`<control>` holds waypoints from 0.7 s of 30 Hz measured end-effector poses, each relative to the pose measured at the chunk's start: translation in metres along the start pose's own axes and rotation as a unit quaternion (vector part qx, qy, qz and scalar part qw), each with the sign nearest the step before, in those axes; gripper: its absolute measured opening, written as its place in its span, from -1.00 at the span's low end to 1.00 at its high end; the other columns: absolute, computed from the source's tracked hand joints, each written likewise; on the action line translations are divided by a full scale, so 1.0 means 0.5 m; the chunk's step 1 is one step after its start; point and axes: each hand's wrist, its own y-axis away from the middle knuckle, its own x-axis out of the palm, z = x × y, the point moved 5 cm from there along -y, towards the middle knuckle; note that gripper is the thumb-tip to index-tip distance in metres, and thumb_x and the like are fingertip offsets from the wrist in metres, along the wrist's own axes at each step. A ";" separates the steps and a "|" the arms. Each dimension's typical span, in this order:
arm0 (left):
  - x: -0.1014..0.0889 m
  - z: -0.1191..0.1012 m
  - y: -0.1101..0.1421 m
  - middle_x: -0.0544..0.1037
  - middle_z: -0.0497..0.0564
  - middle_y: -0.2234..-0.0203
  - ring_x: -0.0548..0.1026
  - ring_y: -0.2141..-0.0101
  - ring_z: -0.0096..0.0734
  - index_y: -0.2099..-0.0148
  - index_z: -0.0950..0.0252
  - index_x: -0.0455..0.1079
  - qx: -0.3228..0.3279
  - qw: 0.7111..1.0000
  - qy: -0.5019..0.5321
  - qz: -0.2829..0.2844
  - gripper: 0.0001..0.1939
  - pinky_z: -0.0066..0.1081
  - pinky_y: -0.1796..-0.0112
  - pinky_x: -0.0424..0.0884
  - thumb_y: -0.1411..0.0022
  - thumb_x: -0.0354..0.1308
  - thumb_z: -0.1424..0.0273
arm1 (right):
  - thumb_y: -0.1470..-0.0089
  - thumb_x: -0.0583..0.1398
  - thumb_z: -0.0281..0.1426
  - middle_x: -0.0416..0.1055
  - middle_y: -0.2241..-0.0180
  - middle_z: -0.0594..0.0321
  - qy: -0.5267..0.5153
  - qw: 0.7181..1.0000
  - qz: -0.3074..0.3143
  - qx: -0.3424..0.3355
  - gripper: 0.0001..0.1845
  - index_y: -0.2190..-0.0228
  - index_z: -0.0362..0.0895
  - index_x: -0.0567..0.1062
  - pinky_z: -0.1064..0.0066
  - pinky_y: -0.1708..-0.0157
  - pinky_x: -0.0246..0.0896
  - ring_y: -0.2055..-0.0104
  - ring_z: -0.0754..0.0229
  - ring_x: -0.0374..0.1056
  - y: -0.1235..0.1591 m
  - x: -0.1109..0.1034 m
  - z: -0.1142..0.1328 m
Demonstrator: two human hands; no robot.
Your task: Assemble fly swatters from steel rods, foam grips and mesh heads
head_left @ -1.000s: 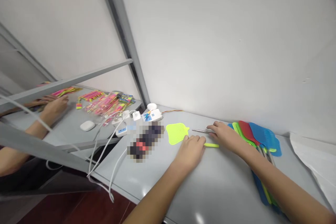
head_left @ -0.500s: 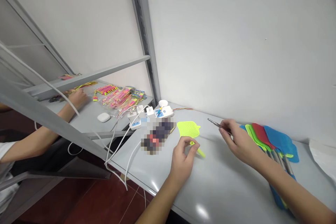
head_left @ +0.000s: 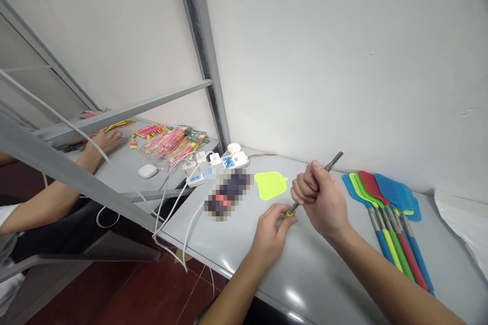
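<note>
My left hand pinches a short yellow-green handle sleeve just above the grey tabletop. In a fist, my right hand grips a thin metal rod, slanted, its lower end meeting the mouth of the sleeve. How deep the rod sits in it I cannot tell. Behind my hands lies a loose yellow-green fly swatter head, flat on the table. To the right of my right hand are several fly swatters with blue, green, yellow and red handles, laid side by side.
Power strips with white cables stand at the back left, beside a blurred dark object. A metal post and rails divide off another table, where a co-worker's hand is near packaged pink and yellow items. White plastic sheeting lies far right.
My right hand has moved left and closed into a fist around the rod, bringing its end to the sleeve. The sleeve in my left hand has tilted upward. The swatters show more fully.
</note>
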 end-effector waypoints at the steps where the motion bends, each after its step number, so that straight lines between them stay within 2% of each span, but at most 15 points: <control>1: 0.000 0.001 0.001 0.52 0.02 0.31 0.45 0.28 -0.34 0.18 0.24 0.41 -0.003 1.000 0.004 0.001 -0.88 -0.38 0.18 0.34 -0.27 0.09 0.36 | -0.20 0.10 -0.18 -0.16 0.71 0.48 0.003 1.000 -0.001 0.007 -0.50 0.68 -0.08 0.10 0.45 0.66 -0.16 0.66 0.36 -0.24 -0.001 0.000 -0.007; 7: 0.001 0.000 0.001 0.51 0.00 0.35 0.45 0.32 -0.35 0.25 0.25 0.40 -0.001 1.000 0.012 0.000 -0.90 -0.41 0.24 0.32 -0.27 0.09 0.36 | -0.19 0.11 -0.19 -0.15 0.70 0.49 0.051 0.998 0.009 0.023 -0.50 0.68 -0.08 0.08 0.44 0.62 -0.04 0.65 0.36 -0.20 0.004 -0.006 -0.038; 10: -0.004 -0.001 0.001 0.44 -0.03 0.43 0.40 0.38 -0.39 0.27 0.26 0.35 -0.001 1.000 0.026 -0.011 -0.86 -0.44 0.31 0.29 -0.32 0.01 0.35 | -0.21 0.08 -0.21 0.02 0.67 0.42 0.156 0.984 0.057 0.064 -0.53 0.68 -0.10 0.18 0.43 0.56 0.07 0.61 0.34 -0.02 0.015 -0.003 -0.052; 11: -0.008 -0.002 0.001 0.41 -0.04 0.45 0.37 0.41 -0.41 0.27 0.26 0.33 -0.003 0.999 0.030 -0.017 -0.83 -0.44 0.34 0.27 -0.34 -0.02 0.34 | -0.20 0.10 -0.21 0.13 0.63 0.38 0.199 0.973 0.077 0.086 -0.58 0.64 -0.11 0.28 0.43 0.53 0.10 0.57 0.32 0.08 0.018 -0.003 -0.056; 13: -0.017 -0.004 0.002 0.36 -0.05 0.48 0.32 0.44 -0.43 0.26 0.27 0.33 -0.008 0.999 0.030 -0.024 -0.78 -0.45 0.38 0.23 -0.37 -0.08 0.32 | -0.16 0.17 -0.23 0.33 0.45 0.29 0.248 0.957 0.101 0.114 -0.79 0.40 -0.11 0.46 0.43 0.47 0.17 0.41 0.26 0.25 0.022 -0.005 -0.057; 15: -0.022 -0.008 0.003 0.32 -0.07 0.50 0.27 0.47 -0.44 0.23 0.27 0.35 -0.015 1.000 0.023 -0.014 -0.76 -0.46 0.40 0.20 -0.38 -0.09 0.30 | -0.13 0.20 -0.22 0.37 0.32 0.26 0.214 0.968 0.082 0.103 -0.76 0.18 -0.04 0.46 0.42 0.39 0.22 0.28 0.21 0.30 0.018 -0.008 -0.043; 17: -0.021 -0.012 0.006 0.29 -0.09 0.52 0.25 0.48 -0.46 0.19 0.27 0.36 -0.023 0.999 0.025 0.006 -0.75 -0.47 0.41 0.17 -0.38 -0.09 0.28 | -0.18 0.15 -0.18 0.33 0.43 0.31 0.138 0.986 0.047 0.080 -0.76 0.20 -0.05 0.46 0.38 0.34 0.23 0.35 0.24 0.27 0.011 -0.008 -0.029; 19: -0.017 -0.016 0.011 0.25 -0.11 0.54 0.22 0.50 -0.48 0.17 0.27 0.36 -0.035 0.998 0.036 0.025 -0.74 -0.47 0.43 0.14 -0.39 -0.10 0.26 | -0.23 0.08 -0.17 0.12 0.61 0.42 0.081 0.995 0.010 0.061 -0.71 0.38 -0.09 0.44 0.37 0.35 0.23 0.53 0.31 0.10 0.005 -0.005 -0.024; 21: -0.010 -0.019 0.018 0.22 -0.13 0.56 0.18 0.52 -0.49 0.18 0.26 0.34 -0.048 0.997 0.050 0.037 -0.73 -0.48 0.45 0.11 -0.40 -0.11 0.25 | -0.24 0.07 -0.16 -0.09 0.67 0.48 0.060 0.997 -0.030 0.047 -0.63 0.51 -0.10 0.36 0.40 0.42 0.19 0.61 0.35 -0.09 0.003 0.000 -0.028</control>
